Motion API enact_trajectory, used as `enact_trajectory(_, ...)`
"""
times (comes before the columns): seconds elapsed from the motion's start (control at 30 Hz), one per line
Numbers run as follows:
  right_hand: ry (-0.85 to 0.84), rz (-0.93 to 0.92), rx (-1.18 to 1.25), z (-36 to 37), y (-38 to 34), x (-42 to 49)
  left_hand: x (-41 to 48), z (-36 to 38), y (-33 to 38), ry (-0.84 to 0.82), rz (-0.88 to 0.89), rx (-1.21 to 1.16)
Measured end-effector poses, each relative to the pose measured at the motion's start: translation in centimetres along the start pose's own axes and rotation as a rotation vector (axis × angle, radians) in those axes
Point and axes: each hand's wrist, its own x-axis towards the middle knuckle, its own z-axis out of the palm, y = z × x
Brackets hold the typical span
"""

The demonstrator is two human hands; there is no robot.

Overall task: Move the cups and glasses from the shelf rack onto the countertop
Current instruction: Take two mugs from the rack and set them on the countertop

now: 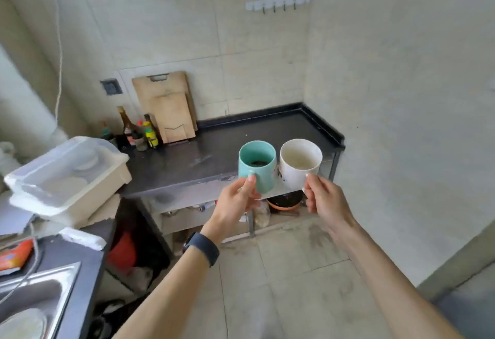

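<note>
Black countertop [214,151], teal mug [265,175] (dregs), white mug [293,175]

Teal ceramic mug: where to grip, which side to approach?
Grip the handle, coming from the near side. The teal ceramic mug is roughly upright with its handle facing the camera, where the left hand pinches it; the white ceramic mug crowds its right flank.

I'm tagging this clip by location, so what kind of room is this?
Probably a small home kitchen: a dark stone countertop against pale tiled walls, two wooden cutting boards leaning beside condiment bottles, and a stainless steel sink at lower left.
</note>
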Motion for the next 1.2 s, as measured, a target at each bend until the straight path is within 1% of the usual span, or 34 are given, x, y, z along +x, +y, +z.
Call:
enact_trajectory(0.1,0.059,0.014,0.004,-2.7,0.5,5.9,6.6,3.1,0.6,-0.068,0.032,0.02)
enact_trajectory(0.27,0.141,0.013,-0.042,-5.6,0.9,16.8,18.0,6.9,1.9,-0.153,0.029,0.009)
enact_trajectory(0.47,0.138,0.052,-0.054,-9.1,0.8,28.6,30.1,10.8,4.5,-0.218,-0.003,0.039)
enact_trajectory(0.63,0.161,0.11,-0.068,-11.1,2.6,37.4,39.1,14.1,5.1,-0.243,-0.046,0.046)
enact_trajectory(0.83,0.134,0.175,-0.057,-11.9,5.8,50.0,50.7,17.5,3.1,-0.221,-0.119,0.111)
enact_trajectory(1.0,0.05,0.227,-0.097,-11.5,8.7,61.8,60.1,19.3,1.7,-0.146,-0.214,0.107)
enact_trajectory(1.07,0.01,0.245,-0.101,-11.3,9.7,65.0,62.7,19.7,1.1,-0.124,-0.249,0.102)
enact_trajectory(1.2,-0.039,0.357,-0.092,-10.4,12.7,72.1,68.9,20.2,-0.4,-0.072,-0.362,0.084)
